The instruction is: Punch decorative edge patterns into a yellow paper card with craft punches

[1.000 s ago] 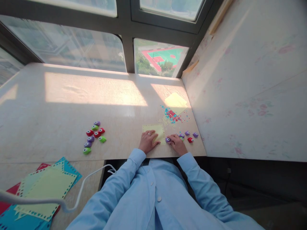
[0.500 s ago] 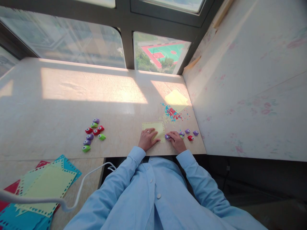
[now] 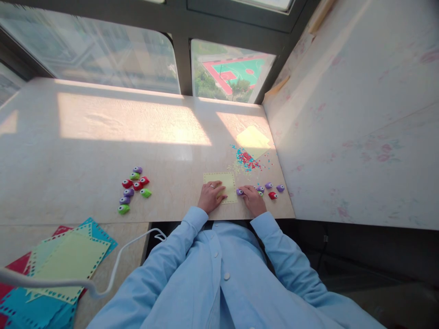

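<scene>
A pale yellow sheet of paper [image 3: 227,187] with small holes punched along its edges lies in front of me on the counter. My left hand [image 3: 211,195], with a ring on one finger, rests on the sheet's left part, fingers laid over it and thumb stretched out. At the sheet's right edge, my right hand [image 3: 252,199] is closed on a purple paper punch [image 3: 239,192] with an eye-like white button. Whether the paper sits inside the punch's slot is too small to tell. Beside the right hand lie more punches, including a purple one [image 3: 268,185] and a red one [image 3: 272,195].
Red, blue and yellow paper bits [image 3: 246,160] lie scattered beyond the sheet, near yellow paper [image 3: 253,140]. Several punches [image 3: 137,186] stand grouped at left. Punched coloured sheets [image 3: 73,256] overlap at lower left under a white cable [image 3: 115,269]. A wall [image 3: 343,137] borders the right.
The view has tilted very slightly, so the scene sits a bit higher. Both hands, the sheet and the purple punch keep nearly the same places relative to each other.
</scene>
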A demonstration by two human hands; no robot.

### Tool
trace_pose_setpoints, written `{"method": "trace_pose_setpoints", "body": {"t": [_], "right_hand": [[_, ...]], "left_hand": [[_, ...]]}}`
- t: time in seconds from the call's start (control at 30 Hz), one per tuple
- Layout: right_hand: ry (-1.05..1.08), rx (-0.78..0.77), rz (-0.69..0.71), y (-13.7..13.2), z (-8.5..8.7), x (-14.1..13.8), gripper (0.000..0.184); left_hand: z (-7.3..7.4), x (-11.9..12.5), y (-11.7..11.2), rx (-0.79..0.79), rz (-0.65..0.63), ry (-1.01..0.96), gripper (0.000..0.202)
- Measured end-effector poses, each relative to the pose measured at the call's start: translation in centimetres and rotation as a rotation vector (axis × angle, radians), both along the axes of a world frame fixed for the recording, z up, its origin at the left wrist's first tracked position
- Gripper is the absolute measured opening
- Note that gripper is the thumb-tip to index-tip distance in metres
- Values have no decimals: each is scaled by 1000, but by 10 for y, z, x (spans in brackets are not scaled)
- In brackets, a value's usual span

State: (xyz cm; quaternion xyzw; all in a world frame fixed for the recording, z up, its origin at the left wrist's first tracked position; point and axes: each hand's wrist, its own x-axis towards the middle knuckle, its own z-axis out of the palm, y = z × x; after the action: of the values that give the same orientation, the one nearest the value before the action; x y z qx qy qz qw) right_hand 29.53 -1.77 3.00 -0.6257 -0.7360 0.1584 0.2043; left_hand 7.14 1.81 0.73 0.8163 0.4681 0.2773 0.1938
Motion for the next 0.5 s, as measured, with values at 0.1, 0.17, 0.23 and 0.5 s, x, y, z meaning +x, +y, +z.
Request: {"method": "trace_pose_setpoints", "body": {"t": [0.1, 0.17, 0.23, 0.5], "right_hand": [[-2, -27, 40, 3, 1, 3, 41], [16, -28, 52, 4, 0, 4, 42], [31, -22, 60, 6, -2, 4, 43], [36, 26, -4, 6, -5, 1, 42]], "left_hand": [[0, 0, 0, 0, -2, -10, 24], [0, 0, 1, 0, -3, -13, 24], [0, 0, 1, -3, -5, -9, 25], [-2, -1, 1, -16, -5, -27, 26]]}}
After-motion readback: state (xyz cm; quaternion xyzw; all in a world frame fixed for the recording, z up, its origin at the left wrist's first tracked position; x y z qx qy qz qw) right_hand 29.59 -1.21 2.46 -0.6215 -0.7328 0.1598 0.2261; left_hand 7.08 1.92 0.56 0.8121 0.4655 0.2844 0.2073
